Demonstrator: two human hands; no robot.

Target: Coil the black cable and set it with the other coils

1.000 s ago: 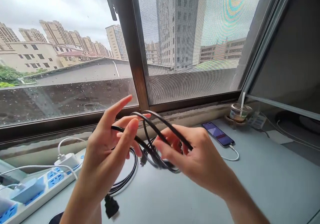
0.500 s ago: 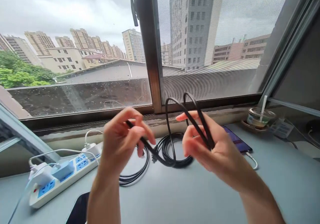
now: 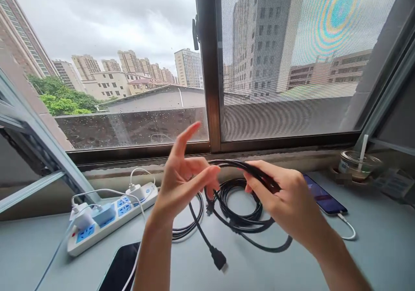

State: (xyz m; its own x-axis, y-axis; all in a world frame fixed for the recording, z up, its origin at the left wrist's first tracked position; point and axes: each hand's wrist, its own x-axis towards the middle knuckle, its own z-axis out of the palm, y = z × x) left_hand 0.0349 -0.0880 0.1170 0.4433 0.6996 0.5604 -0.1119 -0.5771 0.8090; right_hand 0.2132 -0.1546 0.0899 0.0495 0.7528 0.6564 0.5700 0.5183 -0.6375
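A black HDMI cable is bent in loops between my two hands. My right hand is closed round several strands, thumb on the near side. With its index finger raised and thumb stretched out, my left hand curls its other fingers about the cable; part of that grip is hidden. Below it dangles the cable's end with an HDMI plug. On the table behind lie a larger coiled black cable and, partly behind my left hand, a smaller coil.
A white power strip with plugged-in chargers stands at the left. A dark phone lies in front of it. Right of my right hand is another phone with a white cord. A lidded cup with a straw stands near the window.
My right hand has gathered the cable into flatter, lower loops. My left index finger has lifted, and the plug end now hangs below that hand. The view has shifted left.
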